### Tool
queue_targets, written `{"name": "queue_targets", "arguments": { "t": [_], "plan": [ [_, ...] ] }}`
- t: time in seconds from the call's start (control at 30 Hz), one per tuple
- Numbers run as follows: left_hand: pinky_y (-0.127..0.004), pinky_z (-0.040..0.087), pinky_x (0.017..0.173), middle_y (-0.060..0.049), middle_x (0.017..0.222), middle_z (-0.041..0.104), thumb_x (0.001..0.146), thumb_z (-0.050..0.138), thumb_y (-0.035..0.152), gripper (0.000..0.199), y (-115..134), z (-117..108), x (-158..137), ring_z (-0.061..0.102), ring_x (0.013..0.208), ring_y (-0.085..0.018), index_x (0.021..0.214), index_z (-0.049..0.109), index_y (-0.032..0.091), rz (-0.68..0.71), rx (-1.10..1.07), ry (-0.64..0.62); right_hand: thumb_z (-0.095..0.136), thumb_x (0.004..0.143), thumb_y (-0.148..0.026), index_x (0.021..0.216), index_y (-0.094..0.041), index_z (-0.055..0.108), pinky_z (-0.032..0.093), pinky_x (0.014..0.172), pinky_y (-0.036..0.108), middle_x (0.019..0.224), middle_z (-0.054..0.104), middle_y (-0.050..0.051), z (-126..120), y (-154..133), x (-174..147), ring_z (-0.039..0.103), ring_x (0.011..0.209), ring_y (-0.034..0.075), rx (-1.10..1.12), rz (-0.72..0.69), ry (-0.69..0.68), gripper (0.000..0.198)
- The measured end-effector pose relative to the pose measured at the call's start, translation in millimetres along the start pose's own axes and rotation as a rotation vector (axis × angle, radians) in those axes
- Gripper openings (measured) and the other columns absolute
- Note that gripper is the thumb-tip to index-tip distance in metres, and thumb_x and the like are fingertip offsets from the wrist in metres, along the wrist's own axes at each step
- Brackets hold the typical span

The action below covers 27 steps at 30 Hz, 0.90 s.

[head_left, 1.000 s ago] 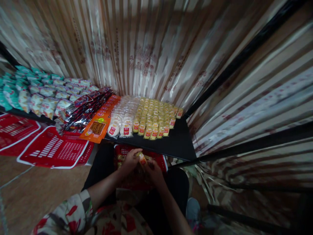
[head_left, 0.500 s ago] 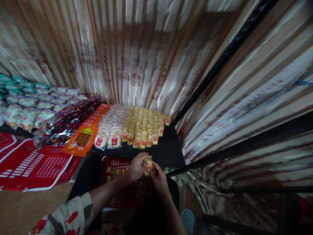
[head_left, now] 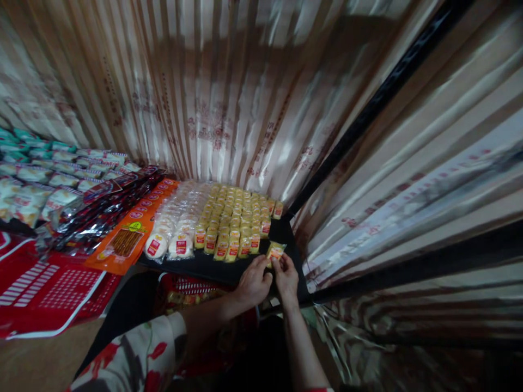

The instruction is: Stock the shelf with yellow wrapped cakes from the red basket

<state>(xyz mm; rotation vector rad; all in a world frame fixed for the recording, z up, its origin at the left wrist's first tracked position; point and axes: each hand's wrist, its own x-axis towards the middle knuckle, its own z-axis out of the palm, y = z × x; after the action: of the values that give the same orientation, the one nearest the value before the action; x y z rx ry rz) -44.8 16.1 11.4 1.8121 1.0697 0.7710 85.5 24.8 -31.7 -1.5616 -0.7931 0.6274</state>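
A small yellow wrapped snack packet (head_left: 276, 250) with a red and white label is pinched at its lower edge by my right hand (head_left: 287, 279). From the other side my left hand (head_left: 254, 281) closes its fingertips on the packet's left edge. Both hands are over the front right of the black table (head_left: 286, 231). Just left of the held packet stand rows of matching yellow packets (head_left: 232, 218), lined up from front to back. Below my left forearm, a red basket (head_left: 196, 283) holds more yellow packets, partly hidden by my arms.
Clear-wrapped round white snacks (head_left: 181, 246), an orange pretzel-stick bag (head_left: 128, 234), dark shiny packets (head_left: 104, 207) and white snack bags (head_left: 61, 201) line the table leftward. Red baskets (head_left: 53, 296) stand at lower left. Black poles (head_left: 368, 130) and striped curtains (head_left: 212, 81) enclose the table.
Both hands have moved forward and right with the yellow packet, from above the basket to over the table. The camera view has shifted slightly.
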Motion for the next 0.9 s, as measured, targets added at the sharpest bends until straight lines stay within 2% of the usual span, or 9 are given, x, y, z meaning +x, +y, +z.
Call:
{"name": "queue_targets", "arguments": {
  "t": [0.2, 0.37, 0.6, 0.77, 0.9],
  "plan": [
    [-0.037, 0.026, 0.111, -0.008, 0.140, 0.041, 0.081, 0.047, 0.025, 0.046, 4.7, 13.9, 30.5, 0.035, 0.131, -0.022, 0.127, 0.049, 0.017, -0.151, -0.093, 0.029, 0.060, 0.063, -0.046, 0.105, -0.015, 0.058, 0.050, 0.078, 0.034, 0.093, 0.068, 0.010, 11.6, 6.1, 36.0, 0.064, 0.083, 0.021, -0.028, -0.067, -0.004, 0.052],
    [-0.037, 0.024, 0.112, -0.007, 0.140, 0.042, 0.083, 0.046, 0.027, 0.045, 5.0, 19.1, 42.8, 0.033, 0.132, -0.021, 0.127, 0.049, 0.018, -0.131, -0.112, 0.048, 0.058, 0.064, -0.048, 0.106, -0.016, 0.058, 0.050, 0.077, 0.034, 0.092, 0.068, 0.009, 20.7, 11.3, 53.0, 0.064, 0.082, 0.020, -0.064, -0.071, -0.022, 0.053],
    [-0.036, 0.028, 0.111, -0.011, 0.138, 0.044, 0.082, 0.043, 0.022, 0.044, -0.5, 21.8, 45.5, 0.037, 0.130, -0.022, 0.125, 0.049, 0.013, -0.153, -0.044, 0.057, 0.058, 0.067, -0.047, 0.110, -0.015, 0.057, 0.049, 0.077, 0.034, 0.097, 0.068, 0.010, 30.6, 10.9, 61.2, 0.063, 0.086, 0.021, -0.082, -0.080, -0.085, 0.054],
    [-0.035, 0.029, 0.110, -0.007, 0.136, 0.047, 0.080, 0.043, 0.020, 0.046, -6.6, 25.2, 45.0, 0.039, 0.128, -0.021, 0.126, 0.049, 0.017, -0.129, -0.066, 0.069, 0.059, 0.066, -0.048, 0.113, -0.014, 0.055, 0.049, 0.080, 0.033, 0.103, 0.065, 0.012, 34.1, 11.5, 60.8, 0.062, 0.091, 0.021, -0.079, -0.084, -0.114, 0.058],
    [-0.034, 0.029, 0.110, -0.009, 0.137, 0.045, 0.079, 0.042, 0.018, 0.049, -8.6, 25.8, 43.0, 0.040, 0.128, -0.021, 0.128, 0.047, 0.014, -0.145, -0.048, 0.043, 0.057, 0.068, -0.048, 0.114, -0.014, 0.056, 0.048, 0.079, 0.032, 0.107, 0.063, 0.012, 34.4, 12.6, 58.5, 0.062, 0.090, 0.021, -0.160, -0.100, -0.107, 0.057]
  ]
}}
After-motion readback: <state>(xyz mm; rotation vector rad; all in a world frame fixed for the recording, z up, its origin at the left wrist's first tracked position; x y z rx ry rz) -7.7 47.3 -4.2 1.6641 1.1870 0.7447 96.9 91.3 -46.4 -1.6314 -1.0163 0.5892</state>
